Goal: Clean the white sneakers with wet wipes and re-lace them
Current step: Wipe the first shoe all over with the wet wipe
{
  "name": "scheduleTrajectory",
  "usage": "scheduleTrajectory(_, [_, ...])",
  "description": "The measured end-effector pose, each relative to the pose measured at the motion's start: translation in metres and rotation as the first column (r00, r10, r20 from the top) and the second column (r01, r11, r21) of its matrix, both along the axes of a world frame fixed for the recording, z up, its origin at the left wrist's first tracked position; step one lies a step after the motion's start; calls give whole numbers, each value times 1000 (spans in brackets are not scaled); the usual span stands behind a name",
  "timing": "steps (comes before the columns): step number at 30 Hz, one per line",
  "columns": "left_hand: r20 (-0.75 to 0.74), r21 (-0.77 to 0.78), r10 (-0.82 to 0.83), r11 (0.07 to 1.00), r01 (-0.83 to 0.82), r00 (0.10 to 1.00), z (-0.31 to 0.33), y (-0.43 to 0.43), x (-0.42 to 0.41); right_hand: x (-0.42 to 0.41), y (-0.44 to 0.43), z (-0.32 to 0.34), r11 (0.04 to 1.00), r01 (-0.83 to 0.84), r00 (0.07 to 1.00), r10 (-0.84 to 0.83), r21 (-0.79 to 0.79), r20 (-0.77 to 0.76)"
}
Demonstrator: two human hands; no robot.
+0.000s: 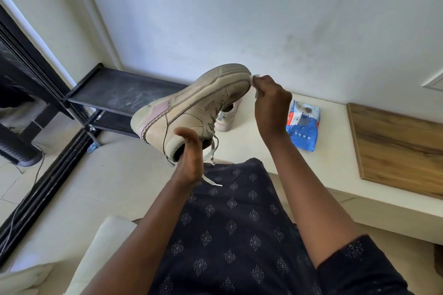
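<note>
**Wipe pressed to the toe of a raised sneaker**

In the head view, the left hand (188, 151) holds a worn off-white leather sneaker with pale pink heel panels (182, 108) up in the air, sole turned upward and toe pointing away towards the wall. The fingers reach into the shoe's opening and the thumb lies outside, so the hand is clamped on the collar. Grey-white flat laces (212, 151) hang loose from the shoe, one end trailing down onto the dark blue patterned fabric over the person's lap (230, 223).

The right hand (271, 100) pinches a small crumpled white wet wipe (256, 84) between closed fingertips and holds it against the toe edge of the sole.

A second pale sneaker (226, 117) stands on the white low ledge (335, 151) just behind the raised shoe, mostly hidden by it. A blue and white soft pack of wipes (303, 124) lies on the same ledge, near the right wrist. A wood-grain board (395, 148) lies further right, and a black metal shoe rack (115, 96) stands to the left
</note>
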State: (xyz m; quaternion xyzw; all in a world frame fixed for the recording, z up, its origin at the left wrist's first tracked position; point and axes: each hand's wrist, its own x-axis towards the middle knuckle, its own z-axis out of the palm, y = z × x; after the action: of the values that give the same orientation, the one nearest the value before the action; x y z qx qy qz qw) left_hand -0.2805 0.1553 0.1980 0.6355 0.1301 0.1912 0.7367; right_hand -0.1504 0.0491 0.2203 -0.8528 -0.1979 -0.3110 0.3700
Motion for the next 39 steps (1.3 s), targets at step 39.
scheduleTrajectory(39, [-211, -180, -11, 983, -28, 977, 0, 11, -8, -9, 25, 19, 938, 253, 930, -168, 239, -327])
